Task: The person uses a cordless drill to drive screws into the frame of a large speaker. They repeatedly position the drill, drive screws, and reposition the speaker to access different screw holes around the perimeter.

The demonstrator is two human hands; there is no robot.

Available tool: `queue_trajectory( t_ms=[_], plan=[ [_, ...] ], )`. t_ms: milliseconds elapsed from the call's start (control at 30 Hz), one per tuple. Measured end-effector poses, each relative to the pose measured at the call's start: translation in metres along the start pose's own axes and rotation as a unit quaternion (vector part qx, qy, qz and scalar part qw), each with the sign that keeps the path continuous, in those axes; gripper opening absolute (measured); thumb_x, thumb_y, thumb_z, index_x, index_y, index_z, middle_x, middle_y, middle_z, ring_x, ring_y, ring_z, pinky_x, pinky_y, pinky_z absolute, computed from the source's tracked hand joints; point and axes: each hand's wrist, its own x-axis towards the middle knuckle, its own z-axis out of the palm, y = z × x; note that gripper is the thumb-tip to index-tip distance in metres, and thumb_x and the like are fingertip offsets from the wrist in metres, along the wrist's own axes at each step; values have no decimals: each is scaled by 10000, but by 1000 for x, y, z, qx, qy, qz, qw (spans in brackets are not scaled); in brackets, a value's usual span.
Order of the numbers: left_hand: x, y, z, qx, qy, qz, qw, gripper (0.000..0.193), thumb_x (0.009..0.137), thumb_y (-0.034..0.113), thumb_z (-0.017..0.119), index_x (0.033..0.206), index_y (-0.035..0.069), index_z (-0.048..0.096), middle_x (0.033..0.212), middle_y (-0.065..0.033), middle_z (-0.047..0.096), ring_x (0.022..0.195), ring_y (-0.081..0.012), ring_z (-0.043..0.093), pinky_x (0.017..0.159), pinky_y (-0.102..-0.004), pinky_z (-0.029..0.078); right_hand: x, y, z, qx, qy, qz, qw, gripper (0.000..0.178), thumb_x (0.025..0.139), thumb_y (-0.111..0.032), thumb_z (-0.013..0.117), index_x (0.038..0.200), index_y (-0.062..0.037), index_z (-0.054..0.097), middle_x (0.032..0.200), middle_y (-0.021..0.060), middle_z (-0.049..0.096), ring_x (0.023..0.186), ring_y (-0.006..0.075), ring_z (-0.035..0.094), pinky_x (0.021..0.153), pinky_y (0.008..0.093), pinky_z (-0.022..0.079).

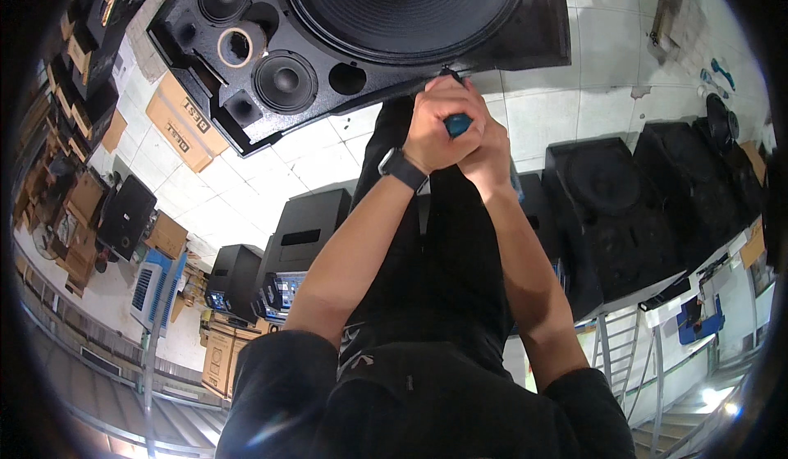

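Note:
A large black speaker cabinet fills the top, with a big cone, smaller drivers and round holes in its front. My left hand, with a watch on the wrist, and my right hand are closed together around a teal-and-black power driver. Its rounded teal end shows between my hands; the fingers hide most of its body. The dark front end points at the cabinet's near edge; whether it touches a screw there cannot be seen. A roll of tape rests on the cabinet beside the small drivers.
More black speakers stand behind me at right and left. A flattened cardboard box lies on the white tiled floor left of the cabinet. A ladder stands at lower right, and stacked cartons at lower left.

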Motion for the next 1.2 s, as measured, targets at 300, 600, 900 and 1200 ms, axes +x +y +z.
queue_trajectory(
  t_ms=[300,600,900,1200],
  plan=[
    [-11,3,4,2,45,-2,999,51,772,60,675,725,73,686,823,-35,745,865,-221,695,1064,-459,412,6,-9,-20,-81,-92,56,991,870,784,-113,785,1589,-243,484,1157,157,759,1051,379,738,853,438,611],
    [-15,0,9,-11,82,-8,997,51,765,51,669,737,83,696,825,-36,744,879,-241,693,1096,-478,395,11,-12,-28,-85,-116,41,989,858,789,-125,763,1586,-261,476,1176,143,752,1039,393,729,820,476,609],
    [-15,0,14,-13,99,-9,995,53,782,46,665,758,74,703,846,-42,756,928,-247,697,1112,-496,390,17,-13,-35,-103,-131,30,986,865,779,-116,774,1582,-260,484,1149,149,754,1021,390,736,798,471,611],
    [-15,-1,18,-22,118,-10,993,49,766,47,681,753,85,710,825,-29,753,893,-219,695,1108,-500,390,17,-8,-35,-119,-135,19,984,901,757,-100,792,1589,-251,479,1148,154,754,1011,402,733,798,468,603]
  ],
)
